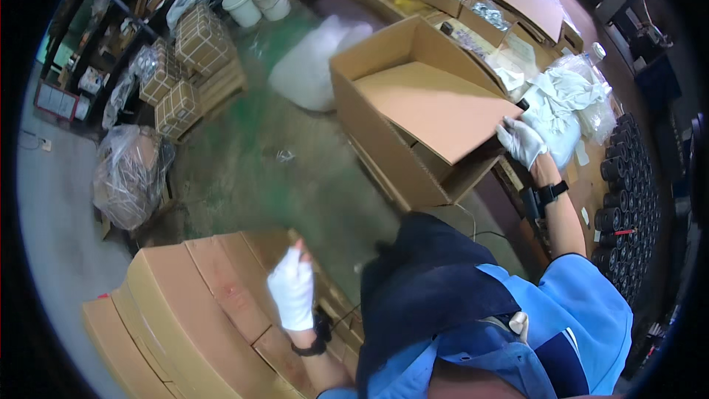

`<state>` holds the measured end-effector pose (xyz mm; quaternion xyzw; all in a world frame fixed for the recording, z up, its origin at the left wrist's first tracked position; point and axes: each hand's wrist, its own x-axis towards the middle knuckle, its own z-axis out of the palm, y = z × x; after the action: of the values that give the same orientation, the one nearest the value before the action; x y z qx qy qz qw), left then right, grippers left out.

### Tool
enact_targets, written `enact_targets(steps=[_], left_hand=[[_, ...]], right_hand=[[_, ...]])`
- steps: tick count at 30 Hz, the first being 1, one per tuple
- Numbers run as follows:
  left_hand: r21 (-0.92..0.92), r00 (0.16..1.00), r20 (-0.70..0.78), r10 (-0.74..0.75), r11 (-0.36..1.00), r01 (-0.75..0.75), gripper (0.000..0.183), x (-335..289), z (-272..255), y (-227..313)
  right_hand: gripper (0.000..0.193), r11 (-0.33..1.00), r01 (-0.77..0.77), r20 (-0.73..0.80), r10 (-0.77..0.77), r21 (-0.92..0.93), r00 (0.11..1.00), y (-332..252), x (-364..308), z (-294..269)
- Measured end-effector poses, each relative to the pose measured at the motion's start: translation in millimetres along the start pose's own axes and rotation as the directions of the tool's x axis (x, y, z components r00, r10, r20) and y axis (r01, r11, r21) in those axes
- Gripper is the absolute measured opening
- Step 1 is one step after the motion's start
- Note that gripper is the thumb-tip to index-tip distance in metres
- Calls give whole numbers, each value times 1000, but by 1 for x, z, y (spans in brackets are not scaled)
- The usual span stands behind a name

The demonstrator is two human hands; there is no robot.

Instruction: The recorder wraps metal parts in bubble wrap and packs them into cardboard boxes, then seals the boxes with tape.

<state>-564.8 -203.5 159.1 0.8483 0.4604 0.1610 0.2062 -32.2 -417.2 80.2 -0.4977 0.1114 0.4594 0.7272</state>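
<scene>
Left hand (292, 294), gloved, fingers pressed together, is held over stacked flat cartons (192, 310). Right hand (521, 140), gloved, is pinched on the flap (436, 107) of an open box (413, 103) beside the bench (517, 15).

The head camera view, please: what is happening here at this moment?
A person in a blue jacket and white gloves works at an open cardboard box. The right hand grips the edge of a flat cardboard sheet lying across the box's opening. The left hand hangs over a stack of flattened cartons, holding nothing visible.
</scene>
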Motion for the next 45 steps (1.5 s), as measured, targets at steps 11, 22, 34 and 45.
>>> enact_targets(steps=[11, 22, 34, 45], left_hand=[[4, 913, 149, 380, 923, -385, 19, 129, -12, -34], [40, 764, 272, 585, 787, -616, 23, 366, 4, -56], [-144, 412, 502, 761, 542, -828, 28, 597, 68, -39], [-497, 140, 317, 938, 290, -818, 25, 750, 136, 100]], right_hand=[[46, 402, 43, -17, -146, -915, 989, 62, 10, 97], [39, 225, -114, -164, -218, -968, 962, 58, 33, 111], [33, 873, -27, -614, -320, -487, 721, 73, -18, 254], [46, 256, -281, -378, -699, -925, 607, 99, 122, 466]])
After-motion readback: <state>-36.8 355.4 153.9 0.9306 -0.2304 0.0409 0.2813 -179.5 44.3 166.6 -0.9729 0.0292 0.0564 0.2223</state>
